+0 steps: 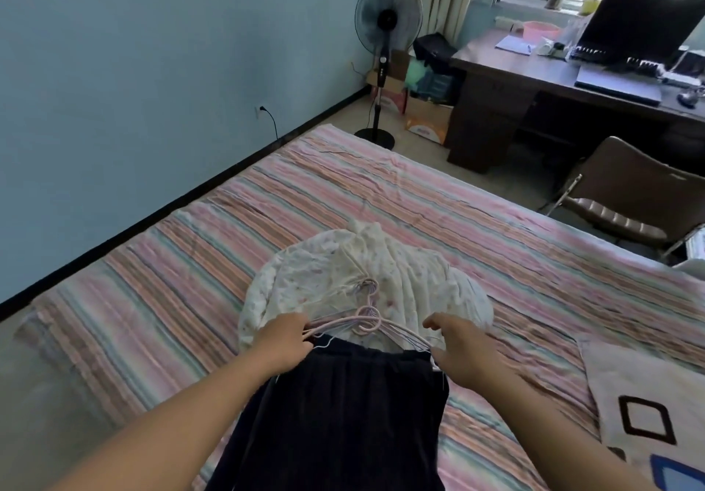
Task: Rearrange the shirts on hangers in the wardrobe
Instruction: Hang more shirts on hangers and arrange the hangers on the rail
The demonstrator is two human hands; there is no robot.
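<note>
Your left hand point(284, 341) and right hand point(463, 353) each grip thin pink wire hangers point(366, 324) over crinkled cream floral shirts point(343, 277), with a pleated dark garment point(343, 414) at six o'clock on the striped bed point(496, 246).

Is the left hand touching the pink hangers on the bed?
Touching. In the head view the left hand has its fingers curled around the ends of the pink hangers, with no gap visible between them.

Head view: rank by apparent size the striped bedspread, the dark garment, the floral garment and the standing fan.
1. striped bedspread
2. dark garment, though it lies nearest the camera
3. floral garment
4. standing fan, though farthest away, so true size is unsure
</note>
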